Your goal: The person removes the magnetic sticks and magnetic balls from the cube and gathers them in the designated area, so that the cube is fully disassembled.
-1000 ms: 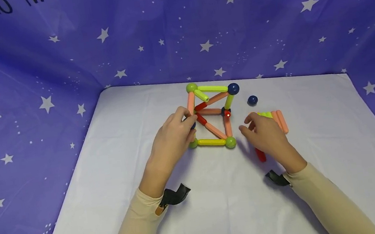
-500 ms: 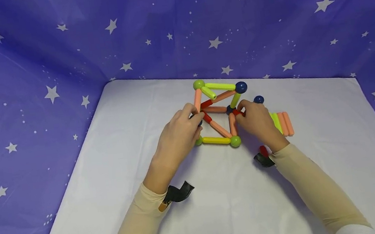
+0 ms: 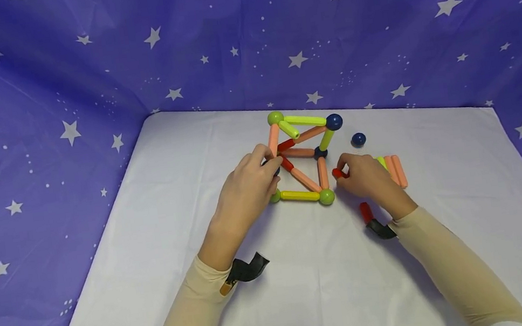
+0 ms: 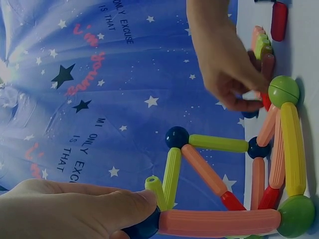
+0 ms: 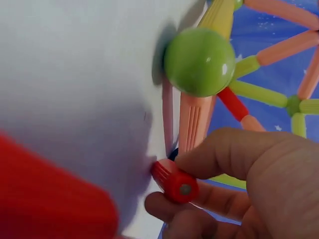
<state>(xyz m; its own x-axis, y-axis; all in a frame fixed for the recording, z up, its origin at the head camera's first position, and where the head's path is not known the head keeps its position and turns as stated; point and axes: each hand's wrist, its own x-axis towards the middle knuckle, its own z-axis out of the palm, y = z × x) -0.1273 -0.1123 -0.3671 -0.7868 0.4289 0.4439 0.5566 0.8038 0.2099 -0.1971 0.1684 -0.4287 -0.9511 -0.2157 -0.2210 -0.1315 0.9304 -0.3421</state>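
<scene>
A frame of magnetic rods and balls stands on the white cloth, with a yellow rod (image 3: 300, 195) and a green ball (image 3: 326, 197) at its front. At its left side my left hand (image 3: 248, 189) pinches a dark blue ball (image 4: 143, 226) that joins a long orange rod (image 4: 219, 222). To the frame's right, my right hand (image 3: 365, 176) pinches a short red rod (image 5: 174, 181) between thumb and fingers. That rod is apart from the blue ball (image 3: 320, 152) at the frame's right corner. A yellow-green rod (image 3: 289, 129) sticks out from the upper green ball (image 3: 275, 118), one end free.
A loose dark blue ball (image 3: 358, 139) lies beyond my right hand. Beside that hand is a row of orange and yellow-green rods (image 3: 395, 171), partly hidden. Another red rod (image 3: 366, 212) lies near the right wrist strap. A starry purple cloth (image 3: 226, 42) hangs behind.
My right hand went from near the loose rods to the frame's right blue ball, gripped the red rod there and pulled it off toward the lower right. My left hand keeps its hold.
</scene>
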